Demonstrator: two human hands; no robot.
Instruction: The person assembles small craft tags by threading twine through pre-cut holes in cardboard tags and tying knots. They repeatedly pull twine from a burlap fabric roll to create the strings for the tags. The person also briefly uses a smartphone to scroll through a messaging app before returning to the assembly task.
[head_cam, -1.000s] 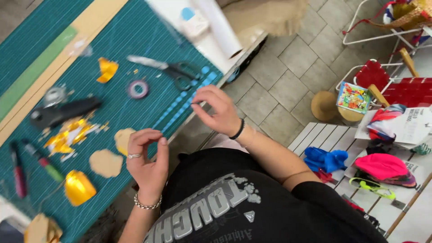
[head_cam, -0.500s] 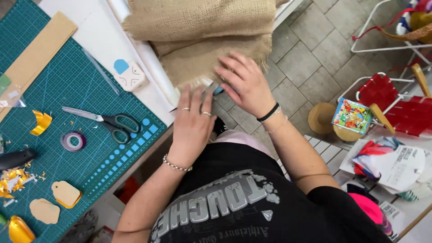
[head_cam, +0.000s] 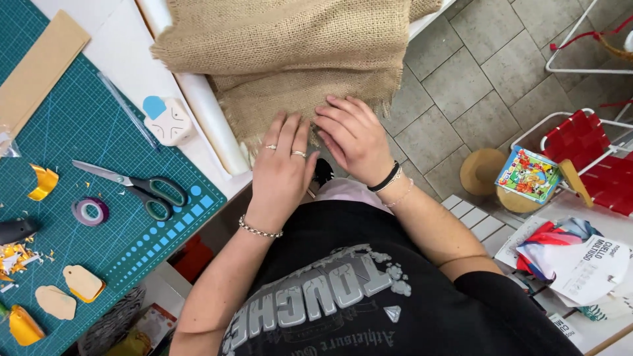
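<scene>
Burlap (head_cam: 290, 46) under both hands, seemingly flat

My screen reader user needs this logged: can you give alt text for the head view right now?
Seen from above, a person's left hand and right hand press side by side on the frayed edge of folded burlap cloth hanging off a white table. To the left, scissors, a tape roll and tan paper tags lie on a green cutting mat.

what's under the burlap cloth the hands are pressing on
The burlap cloth lies folded, a lower layer showing beneath the top one. A white roll and the white table show at its left edge. Both hands, left and right, rest on its frayed edge. Anything else underneath is covered.
</scene>
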